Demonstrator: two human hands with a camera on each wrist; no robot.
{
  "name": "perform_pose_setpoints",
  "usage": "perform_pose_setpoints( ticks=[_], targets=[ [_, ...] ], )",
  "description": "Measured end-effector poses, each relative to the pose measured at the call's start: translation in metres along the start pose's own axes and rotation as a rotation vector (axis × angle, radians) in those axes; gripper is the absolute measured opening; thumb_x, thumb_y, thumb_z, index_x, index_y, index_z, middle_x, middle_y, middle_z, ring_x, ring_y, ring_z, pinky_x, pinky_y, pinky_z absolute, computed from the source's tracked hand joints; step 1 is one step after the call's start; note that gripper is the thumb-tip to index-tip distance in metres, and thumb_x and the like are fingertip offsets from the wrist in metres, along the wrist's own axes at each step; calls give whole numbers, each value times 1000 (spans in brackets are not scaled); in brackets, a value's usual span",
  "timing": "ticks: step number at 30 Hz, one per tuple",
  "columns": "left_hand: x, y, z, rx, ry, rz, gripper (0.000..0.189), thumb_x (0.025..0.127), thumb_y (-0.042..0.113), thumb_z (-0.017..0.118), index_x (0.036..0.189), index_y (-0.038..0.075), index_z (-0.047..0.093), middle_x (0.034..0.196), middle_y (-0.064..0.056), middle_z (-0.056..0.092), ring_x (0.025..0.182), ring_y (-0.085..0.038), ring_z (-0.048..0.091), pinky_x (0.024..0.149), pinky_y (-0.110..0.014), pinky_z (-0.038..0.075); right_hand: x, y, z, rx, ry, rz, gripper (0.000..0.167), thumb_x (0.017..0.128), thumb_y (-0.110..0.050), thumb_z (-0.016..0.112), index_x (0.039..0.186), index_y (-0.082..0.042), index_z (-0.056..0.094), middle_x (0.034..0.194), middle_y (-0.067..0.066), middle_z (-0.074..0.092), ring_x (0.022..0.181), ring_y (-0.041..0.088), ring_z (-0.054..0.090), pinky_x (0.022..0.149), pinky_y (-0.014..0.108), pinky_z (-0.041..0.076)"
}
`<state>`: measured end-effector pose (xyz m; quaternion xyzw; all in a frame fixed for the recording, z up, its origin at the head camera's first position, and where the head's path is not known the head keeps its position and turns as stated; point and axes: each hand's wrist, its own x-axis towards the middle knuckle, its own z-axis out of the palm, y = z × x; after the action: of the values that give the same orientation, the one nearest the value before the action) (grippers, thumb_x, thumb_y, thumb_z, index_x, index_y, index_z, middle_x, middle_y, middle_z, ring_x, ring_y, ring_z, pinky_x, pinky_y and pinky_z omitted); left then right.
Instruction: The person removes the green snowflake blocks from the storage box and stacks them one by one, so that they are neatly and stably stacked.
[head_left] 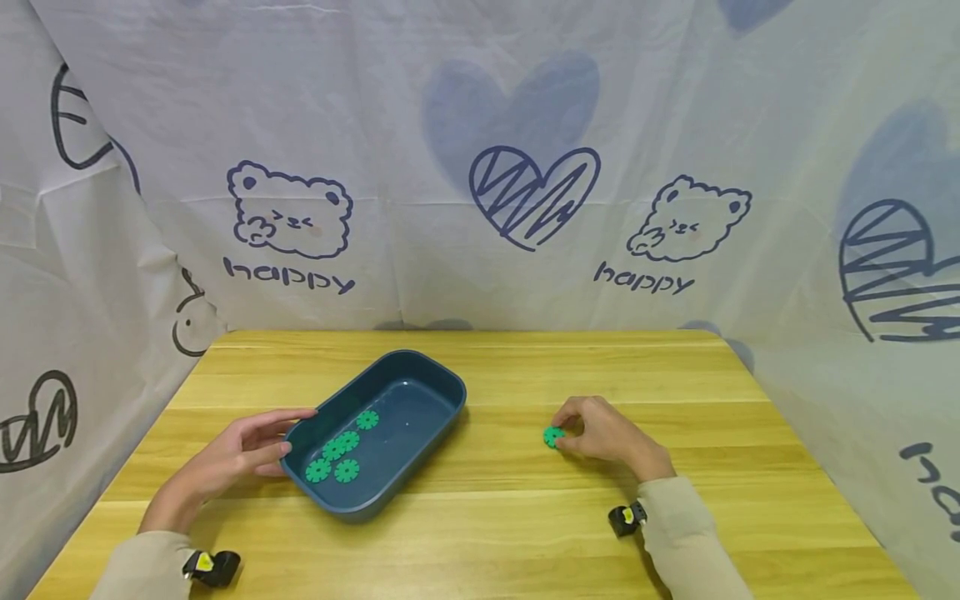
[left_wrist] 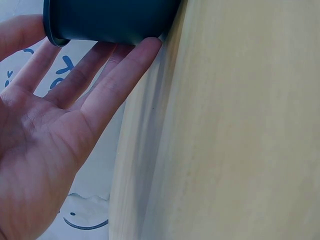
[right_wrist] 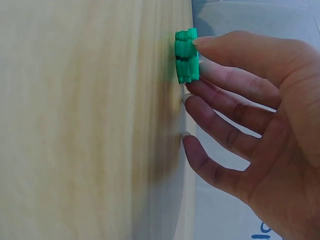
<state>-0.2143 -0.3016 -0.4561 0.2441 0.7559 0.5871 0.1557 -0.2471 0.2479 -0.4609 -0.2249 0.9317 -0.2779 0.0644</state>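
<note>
A dark blue rectangular bin (head_left: 442,433) stands at an angle on the left half of the table. Several green notched plastic discs (head_left: 347,472) lie inside it, toward its near left end. My left hand (head_left: 232,458) holds that end, thumb at the rim and fingers against the outer wall; the left wrist view shows the fingertips on the bin's side (left_wrist: 115,22). Off to the right, my right hand (head_left: 607,433) pinches a green notched disc (head_left: 552,436) between thumb and fingers, at the tabletop. Edge-on in the right wrist view, the green piece (right_wrist: 187,57) looks layered; whether it is several discs I cannot tell.
The wooden table (head_left: 495,550) runs back to a white cloth (head_left: 420,275) printed with hearts and bears, which also hangs at both sides. A small black device (head_left: 213,568) is strapped to the left wrist, another (head_left: 626,518) to the right.
</note>
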Motion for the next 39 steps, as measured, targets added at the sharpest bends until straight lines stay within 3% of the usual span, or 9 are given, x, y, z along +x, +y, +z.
perform_pose_setpoints(
  ticks=[12,18,32,39],
  targets=[
    [1,-1,0,-4,2,4,48,106,3,49,153,-1,44,145,27,55,122,2,63,86,-33,63,0,-2,-4,23,0,20,30,91,-25,80,114,-5,74,112,6,74,103,22,68,93,44,59],
    [1,-1,0,-2,3,8,47,106,3,49,153,-2,44,145,27,55,122,1,63,87,-32,63,4,-19,-8,10,-4,-2,29,92,-19,78,118,-7,74,116,6,74,107,24,65,93,45,58],
    [0,0,1,26,12,-16,48,106,6,50,154,1,44,144,28,55,120,1,64,85,-33,63,45,-92,-5,103,-98,-256,17,94,-14,75,111,-11,76,113,7,74,105,33,68,93,52,58],
    [0,0,1,23,10,-9,48,106,5,50,154,1,44,144,28,55,121,2,63,84,-33,63,65,-134,14,93,-159,-396,20,94,-14,75,112,-7,77,111,9,73,100,29,68,89,44,59]
  ],
)
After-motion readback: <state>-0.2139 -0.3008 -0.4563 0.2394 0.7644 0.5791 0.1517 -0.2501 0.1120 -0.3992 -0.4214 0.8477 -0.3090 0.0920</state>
